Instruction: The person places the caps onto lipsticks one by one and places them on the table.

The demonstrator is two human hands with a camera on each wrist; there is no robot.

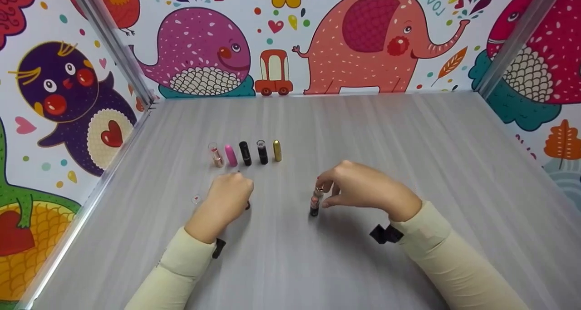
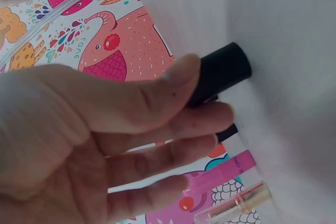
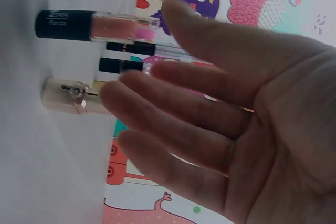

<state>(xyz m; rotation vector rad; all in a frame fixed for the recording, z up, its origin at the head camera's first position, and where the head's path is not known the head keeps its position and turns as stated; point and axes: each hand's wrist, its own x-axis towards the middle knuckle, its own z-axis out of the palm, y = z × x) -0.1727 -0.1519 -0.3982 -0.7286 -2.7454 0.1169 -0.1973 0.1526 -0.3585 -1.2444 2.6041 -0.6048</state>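
My left hand [image 1: 228, 195] is at left centre, its thumb and index finger pinching a black lipstick tube [image 2: 226, 69] close to the table. In the head view the hand hides most of that tube. On the right, my right hand [image 1: 344, 186] hovers with relaxed, parted fingers beside a lipstick [image 1: 314, 206] that stands upright. This one has a black base and a clear upper part showing peach colour. Next to it stands a cream lipstick [image 3: 65, 96] with a metallic ornament, partly overlapped by my right fingertips [image 3: 113, 95] in the right wrist view.
Farther back stands a row of lipsticks: a clear-capped rose-gold one [image 1: 218, 158], a pink one [image 1: 231, 155], a black one [image 1: 245, 154], a clear-topped black one [image 1: 262, 153] and a gold one [image 1: 277, 151]. A small clear piece [image 1: 196, 199] shows left of my left hand. Printed panels [image 1: 281, 33] enclose the table [image 1: 408, 133].
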